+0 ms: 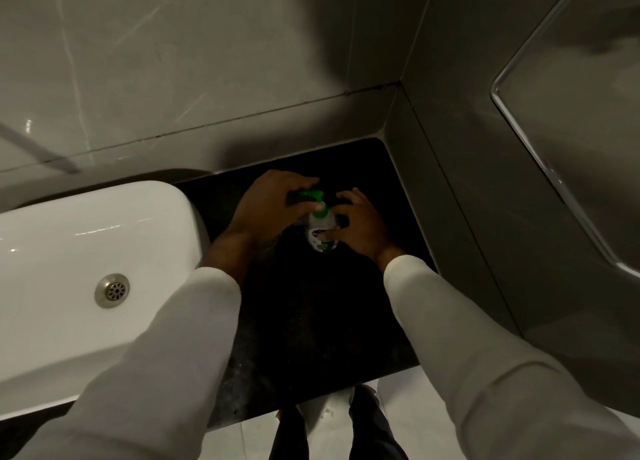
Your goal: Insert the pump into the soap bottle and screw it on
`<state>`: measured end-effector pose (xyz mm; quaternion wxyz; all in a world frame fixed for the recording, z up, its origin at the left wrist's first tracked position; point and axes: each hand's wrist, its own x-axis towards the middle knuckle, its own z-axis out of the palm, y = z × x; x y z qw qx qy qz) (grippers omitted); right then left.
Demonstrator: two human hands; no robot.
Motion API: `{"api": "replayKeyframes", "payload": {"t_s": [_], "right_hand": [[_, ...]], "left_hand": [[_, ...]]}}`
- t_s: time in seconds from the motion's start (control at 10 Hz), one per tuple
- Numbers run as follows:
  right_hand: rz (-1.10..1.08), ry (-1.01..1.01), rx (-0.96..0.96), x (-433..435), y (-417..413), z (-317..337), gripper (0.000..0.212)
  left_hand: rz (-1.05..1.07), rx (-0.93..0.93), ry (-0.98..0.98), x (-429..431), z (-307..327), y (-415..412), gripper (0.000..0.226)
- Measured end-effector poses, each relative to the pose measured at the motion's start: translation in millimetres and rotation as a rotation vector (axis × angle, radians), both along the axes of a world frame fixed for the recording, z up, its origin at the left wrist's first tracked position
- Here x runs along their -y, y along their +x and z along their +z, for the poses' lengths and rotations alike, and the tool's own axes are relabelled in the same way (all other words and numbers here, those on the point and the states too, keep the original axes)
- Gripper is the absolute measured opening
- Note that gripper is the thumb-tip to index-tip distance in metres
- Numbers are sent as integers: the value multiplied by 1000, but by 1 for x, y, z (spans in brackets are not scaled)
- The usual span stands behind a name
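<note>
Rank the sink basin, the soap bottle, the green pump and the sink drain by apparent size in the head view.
1. Sink basin
2. Soap bottle
3. Green pump and sink drain: they look alike, and fingers hide part of the pump, so no ranking.

Soap bottle (320,232) on counter (311,321), right of sink (86,251); pump (313,198) on top.

White sink (69,251) with metal drain (112,290), black counter (311,321), mirror (571,113)
</note>
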<state>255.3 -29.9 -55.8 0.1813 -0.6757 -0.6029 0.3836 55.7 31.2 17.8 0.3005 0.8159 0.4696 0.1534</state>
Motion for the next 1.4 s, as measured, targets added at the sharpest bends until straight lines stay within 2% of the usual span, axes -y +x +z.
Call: {"api": "replayKeyframes", "payload": {"t_s": [0.1, 0.2, 0.3, 0.5, 0.8, 1.0, 1.1, 1.2, 1.3, 1.4], "right_hand": [[-20, 11, -12, 2, -3, 0, 52], [-35, 14, -12, 4, -4, 0, 51], [-51, 26, 7, 5, -6, -3, 52], [-46, 15, 5, 6, -7, -5, 53], [-64, 25, -4, 15, -9, -9, 54], [-61, 14, 0, 33, -8, -5, 46], [-43, -70, 15, 36, -8, 9, 45], [-25, -135, 48, 38, -7, 22, 59], [-11, -141, 115, 46, 5, 42, 80], [32, -49, 202, 53, 12, 59, 81]], "left_hand": [[-136, -302, 57, -10, 26, 13, 35], [-148, -449, 40, -9, 38, 23, 36], [-34, -477, -66, 1, 44, 37, 37], [198, -340, -219, 20, 36, 56, 21], [162, -332, -202, 36, 33, 45, 26], [97, -356, -196, 58, 34, 43, 23], [101, -352, -217, 66, 36, 41, 34], [126, -280, -257, 69, 40, 36, 45], [165, -224, -289, 73, 45, 22, 57], [157, -286, -210, 77, 53, 12, 64]]}}
